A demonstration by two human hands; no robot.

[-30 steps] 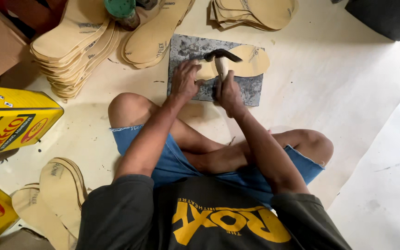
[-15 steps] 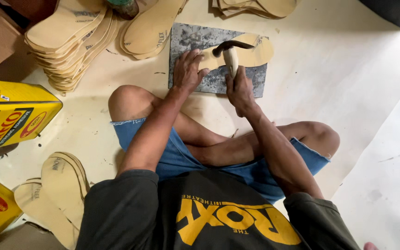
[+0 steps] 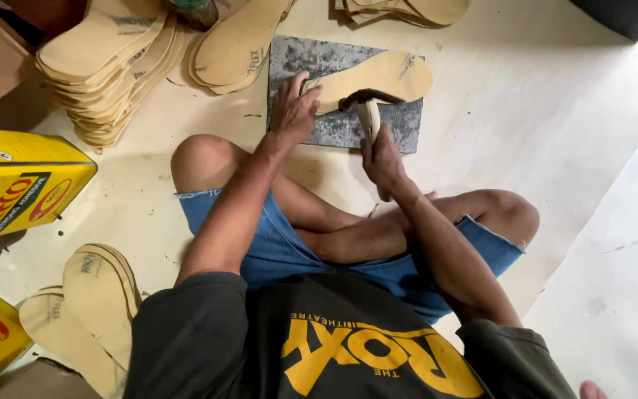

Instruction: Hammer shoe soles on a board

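One tan insole (image 3: 378,77) lies flat on the grey stone slab (image 3: 311,55) in front of my crossed legs, pinned at its near end by my left hand (image 3: 293,111), fingers pressed down on it. One hammer (image 3: 367,103), pale handle wrapped in my right hand's (image 3: 384,159) closed fist, its dark head resting on the insole. Several stacks of like insoles (image 3: 105,63) stand left of the slab, near a yellow box (image 3: 20,188).

Hammer handle (image 3: 369,118) hidden inside right hand (image 3: 382,159)
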